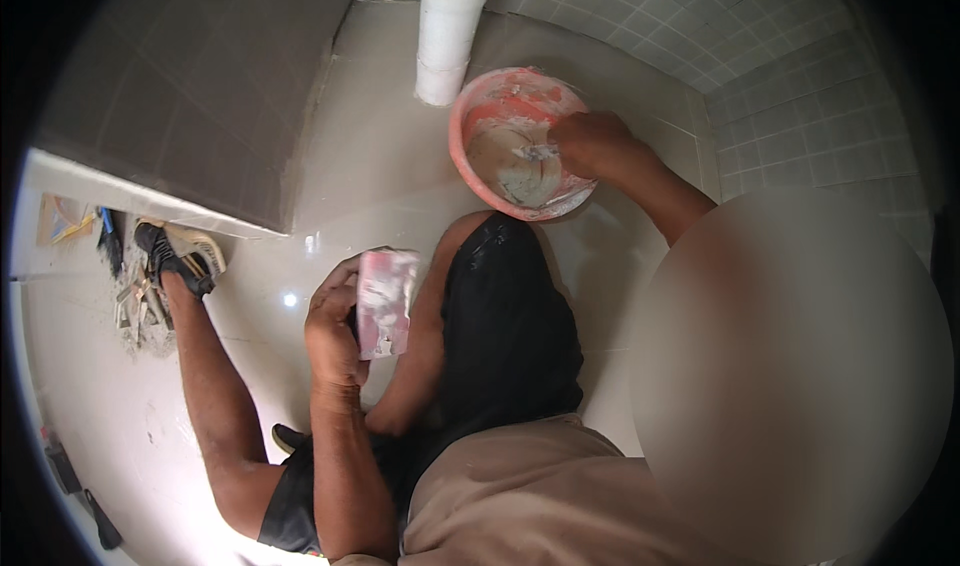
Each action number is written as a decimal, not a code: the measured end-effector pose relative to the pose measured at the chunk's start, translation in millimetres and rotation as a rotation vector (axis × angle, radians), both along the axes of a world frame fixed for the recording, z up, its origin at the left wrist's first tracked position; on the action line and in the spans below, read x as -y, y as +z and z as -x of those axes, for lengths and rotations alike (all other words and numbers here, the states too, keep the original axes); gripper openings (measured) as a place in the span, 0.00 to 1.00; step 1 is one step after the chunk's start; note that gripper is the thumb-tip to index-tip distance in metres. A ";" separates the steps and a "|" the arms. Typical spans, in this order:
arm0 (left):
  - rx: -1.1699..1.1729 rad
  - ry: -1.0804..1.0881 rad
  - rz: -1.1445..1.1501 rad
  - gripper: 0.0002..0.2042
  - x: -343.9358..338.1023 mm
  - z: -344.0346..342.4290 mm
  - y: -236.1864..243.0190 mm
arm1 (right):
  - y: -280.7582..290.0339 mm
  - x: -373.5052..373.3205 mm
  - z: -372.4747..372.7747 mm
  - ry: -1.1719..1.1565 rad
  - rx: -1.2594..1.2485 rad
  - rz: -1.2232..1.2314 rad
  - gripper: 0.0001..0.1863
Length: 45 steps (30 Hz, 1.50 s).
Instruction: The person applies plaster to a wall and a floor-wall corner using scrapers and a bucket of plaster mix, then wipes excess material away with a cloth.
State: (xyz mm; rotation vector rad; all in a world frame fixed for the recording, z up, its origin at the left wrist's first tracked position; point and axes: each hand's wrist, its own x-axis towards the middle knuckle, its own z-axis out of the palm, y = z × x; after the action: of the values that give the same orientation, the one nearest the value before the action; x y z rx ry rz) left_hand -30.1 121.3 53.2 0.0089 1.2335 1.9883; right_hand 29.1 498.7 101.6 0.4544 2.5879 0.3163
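My left hand (335, 318) is closed around a pink rectangular float (371, 316), with its flat face up and white paste smeared across it. The float is over the floor, beside my bent knee. My right hand (590, 144) reaches over the right rim of a red plastic bucket (458, 131). The fingers are wrapped round a tool, and what shows of it looks like the metal blade of a putty knife (541, 152). That blade touches the pale wet paste (515, 178) in the bucket. The tool's handle is hidden in my grip.
A white pipe (452, 36) stands just behind the bucket. Grey tiled walls (790, 126) close in the back and right; a dark wall panel (200, 86) is at the left. Debris (145, 311) and a blue-handled brush (108, 241) lie near my shoe. A blurred patch hides the lower right.
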 end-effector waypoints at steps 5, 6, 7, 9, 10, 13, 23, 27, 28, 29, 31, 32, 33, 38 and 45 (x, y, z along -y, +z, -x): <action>-0.655 -0.458 0.375 0.24 -33.3 28.5 24.9 | 10.8 17.6 36.3 0.074 0.173 -0.062 0.14; -0.803 -0.537 0.452 0.24 -45.5 33.8 25.4 | 1.2 15.3 40.6 0.118 0.162 -0.039 0.13; -0.808 -0.545 0.463 0.24 -55.8 39.3 21.2 | -10.5 10.1 42.8 0.114 0.155 -0.027 0.13; -0.945 -0.657 0.588 0.26 -75.2 48.3 8.9 | -34.2 1.7 44.0 0.352 0.081 0.000 0.09; -0.944 -0.672 0.594 0.26 -84.2 52.0 4.5 | -44.0 -0.2 43.4 0.344 0.081 0.013 0.09; -1.037 -0.837 0.687 0.24 -101.1 63.0 6.2 | -40.1 -0.9 46.4 0.499 0.121 -0.039 0.07; -1.078 -0.736 0.676 0.29 -119.7 55.9 5.8 | -21.9 -16.2 52.6 0.523 0.034 0.291 0.04; -1.030 -0.854 0.792 0.30 -126.2 60.7 16.1 | -27.5 -31.8 61.8 0.476 0.135 0.350 0.05; -1.030 -0.852 0.797 0.30 -126.1 60.6 18.0 | -25.3 -36.7 62.4 0.479 0.133 0.352 0.05; -1.047 -0.850 0.787 0.29 -125.9 60.2 19.7 | -21.3 -42.8 61.6 0.434 0.026 0.383 0.05; -1.059 -0.849 0.781 0.29 -126.7 60.2 18.8 | -20.1 -48.2 58.7 0.390 -0.080 0.418 0.06; -1.083 -0.850 0.776 0.28 -126.6 60.8 15.6 | -21.2 -47.3 55.8 0.437 -0.130 0.340 0.06; -1.107 -0.853 0.771 0.28 -126.3 61.4 13.0 | -24.1 -44.9 52.9 0.483 -0.180 0.264 0.07; -1.117 -0.898 0.789 0.27 -132.0 61.8 21.9 | -50.0 -26.8 51.6 0.440 -0.245 0.305 0.08; -1.173 -0.797 0.748 0.30 -124.8 60.9 10.2 | -28.8 -34.3 61.2 0.318 -0.095 0.531 0.09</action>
State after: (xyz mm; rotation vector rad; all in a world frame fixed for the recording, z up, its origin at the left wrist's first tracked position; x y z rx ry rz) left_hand -91.0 246.1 63.4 1.2134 2.1371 0.6385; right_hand -32.1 533.0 72.9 -0.1348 2.6903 -0.2960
